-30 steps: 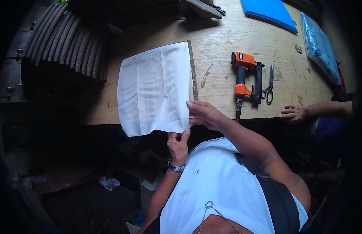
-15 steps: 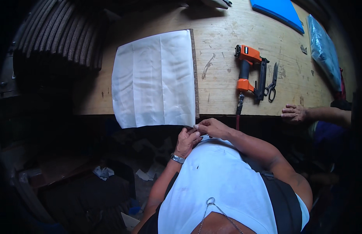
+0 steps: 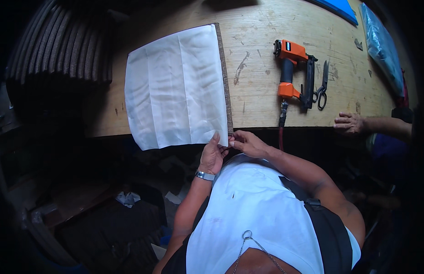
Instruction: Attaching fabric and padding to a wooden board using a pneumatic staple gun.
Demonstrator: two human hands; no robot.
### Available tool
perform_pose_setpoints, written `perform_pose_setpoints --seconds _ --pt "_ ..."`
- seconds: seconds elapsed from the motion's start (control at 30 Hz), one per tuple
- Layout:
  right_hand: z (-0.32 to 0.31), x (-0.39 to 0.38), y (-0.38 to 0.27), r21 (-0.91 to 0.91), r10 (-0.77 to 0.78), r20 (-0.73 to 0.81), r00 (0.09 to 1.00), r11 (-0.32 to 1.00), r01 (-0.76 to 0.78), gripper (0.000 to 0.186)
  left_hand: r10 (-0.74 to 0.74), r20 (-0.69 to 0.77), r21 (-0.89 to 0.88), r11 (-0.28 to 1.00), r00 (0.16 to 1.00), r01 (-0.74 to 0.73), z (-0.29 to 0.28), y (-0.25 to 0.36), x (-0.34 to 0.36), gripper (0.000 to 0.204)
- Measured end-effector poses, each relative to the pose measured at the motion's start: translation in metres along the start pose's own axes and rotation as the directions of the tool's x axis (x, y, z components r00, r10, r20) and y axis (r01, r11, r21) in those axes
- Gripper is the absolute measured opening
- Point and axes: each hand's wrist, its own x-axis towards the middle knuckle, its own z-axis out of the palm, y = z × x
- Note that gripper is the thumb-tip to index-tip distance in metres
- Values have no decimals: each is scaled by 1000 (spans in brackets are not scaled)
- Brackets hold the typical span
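A white cloth (image 3: 175, 86), roughly square, lies over the front edge of the wooden table (image 3: 255, 102), its near side hanging slightly past that edge; two straight creases run down it, soft ripples cross between them, and its lower hem is a little wavy. Along its right side shows a narrow strip of brown textured material (image 3: 225, 86), which reaches down to the near right corner. At that corner the left hand (image 3: 212, 157) grips the cloth, thumb flat on top and the other fingers curled below, a metal-banded watch (image 3: 205, 175) on the wrist. The right hand (image 3: 250, 145) is mostly closed, thumb and forefinger brought together at the same corner, beside the left fingertips; whether they pinch the cloth, the brown strip or both I cannot tell. The underside of the corner is hidden, as are several fingertips. To the right lie an orange and black staple gun (image 3: 290, 75) and scissors (image 3: 323, 86). A blue flat item (image 3: 341, 10) is cut off at the top, and the stack of brown panels (image 3: 61, 50) fades into shadow at left
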Motion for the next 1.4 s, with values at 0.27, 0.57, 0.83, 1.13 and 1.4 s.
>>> perform_pose_setpoints --seconds 0.27,0.57,0.83,1.13,1.4 --pt "-8 18 -20 -90 -110 -55 992 990 105 37 221 -172 304 939 960 -162 21 8 16 41" --pt "0 -15 -57 -585 -160 -281 946 810 -36 43 211 -266 209 965 940 -158 39 1 4 27" --pt "-14 -18 -41 -518 -281 -224 933 845 130 41 400 -224 178 914 889 -366 36 -18 16 13" --pt "-98 -50 -104 -869 -727 -493 478 381 -317 49 659 -220 388 736 719 -555 40 -23 29 17" --pt "-166 -4 -124 -617 -383 -784 488 400 -677 71 684 -279 140 724 675 -675 20 -34 48 22"
